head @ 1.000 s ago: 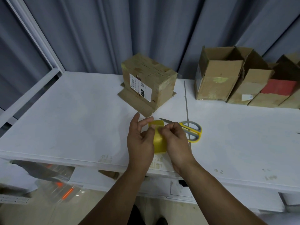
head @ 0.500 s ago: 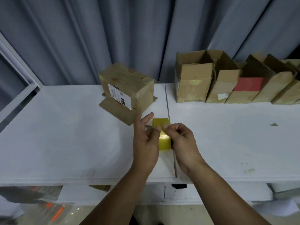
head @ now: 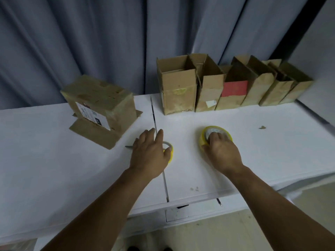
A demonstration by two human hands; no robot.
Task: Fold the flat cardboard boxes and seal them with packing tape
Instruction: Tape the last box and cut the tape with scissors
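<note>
Grip: right hand [head: 222,151] clasps the tape roll [head: 201,139], flat on the table [head: 54,160], right (thumb at its rim).
Other hand: left hand [head: 150,153], fingers loosely spread, over scissors [head: 171,152].
Box: folded box [head: 101,104], far left.

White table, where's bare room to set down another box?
Bare: front left, before the closed brown cardboard box; right, beyond the yellow tape roll. Crowded: centre, at the yellow-handled scissors; back right, the row of open cardboard boxes.

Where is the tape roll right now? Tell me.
The tape roll lies flat on the white table, right of centre in the head view, under the right hand, in front of the open boxes.
</note>
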